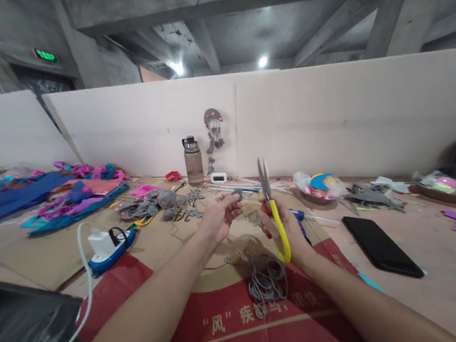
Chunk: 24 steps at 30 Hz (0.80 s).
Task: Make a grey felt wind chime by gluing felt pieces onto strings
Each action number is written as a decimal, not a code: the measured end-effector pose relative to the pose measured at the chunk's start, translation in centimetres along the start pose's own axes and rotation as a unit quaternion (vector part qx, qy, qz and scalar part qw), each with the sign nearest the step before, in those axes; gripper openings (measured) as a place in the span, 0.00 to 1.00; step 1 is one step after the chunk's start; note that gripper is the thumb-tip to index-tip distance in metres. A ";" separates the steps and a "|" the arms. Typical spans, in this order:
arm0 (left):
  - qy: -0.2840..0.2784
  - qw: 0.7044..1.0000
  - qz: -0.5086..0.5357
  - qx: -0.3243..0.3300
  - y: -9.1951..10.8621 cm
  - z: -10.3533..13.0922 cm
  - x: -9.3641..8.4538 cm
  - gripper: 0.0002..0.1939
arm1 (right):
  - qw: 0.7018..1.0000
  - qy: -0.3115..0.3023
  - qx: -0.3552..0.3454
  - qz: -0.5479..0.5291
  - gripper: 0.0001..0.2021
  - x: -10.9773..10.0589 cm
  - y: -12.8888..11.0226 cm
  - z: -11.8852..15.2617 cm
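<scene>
My left hand (222, 216) pinches a small grey piece (238, 193) between thumb and fingertips. In my right hand (289, 227) are scissors (275, 215) with yellow and red handles, their blades pointing up and only slightly apart. The blades are to the right of the grey piece and do not touch it. Below my hands, a loose coil of grey cord (268, 285) lies on red and brown paper (235, 340). Grey felt pieces and a ball of grey yarn (167, 198) are heaped beyond my left forearm.
A bottle (194, 164) and small white clock (218, 178) stand by the board. A black phone (381, 245) lies right, near bowls of scraps (320, 195). At left are a power strip (112, 252) with a white cable and colourful cloth (72, 207). A grey ornament (214, 133) hangs on the board.
</scene>
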<state>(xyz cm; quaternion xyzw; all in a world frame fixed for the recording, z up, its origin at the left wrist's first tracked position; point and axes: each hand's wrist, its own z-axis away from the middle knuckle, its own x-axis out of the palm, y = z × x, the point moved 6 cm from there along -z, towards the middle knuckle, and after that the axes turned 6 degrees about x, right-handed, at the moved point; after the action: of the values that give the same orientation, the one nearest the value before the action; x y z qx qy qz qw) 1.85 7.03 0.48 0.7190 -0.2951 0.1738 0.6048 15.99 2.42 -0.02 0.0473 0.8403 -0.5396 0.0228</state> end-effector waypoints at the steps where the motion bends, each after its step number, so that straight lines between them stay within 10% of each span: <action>1: -0.007 1.000 -0.012 -0.007 -0.3 0.1 0.1 0.12 | 1.000 0.006 -0.003 -0.009 0.17 -0.2 -0.3 0.0; 10: -0.096 0.989 -0.101 -0.039 -2.8 1.1 1.1 0.14 | 0.999 0.025 -0.008 -0.019 0.21 -0.9 -0.7 -0.5; 24: -0.065 0.995 -0.042 -0.067 -1.9 1.0 1.0 0.12 | 0.999 0.009 0.020 -0.044 0.19 -1.2 0.9 -0.9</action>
<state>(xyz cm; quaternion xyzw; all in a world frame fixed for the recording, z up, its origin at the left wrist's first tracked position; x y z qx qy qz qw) 3.68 5.98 -0.60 0.6982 -0.3140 0.0809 0.6383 17.27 3.52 -0.31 0.0152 0.8306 -0.5566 -0.0092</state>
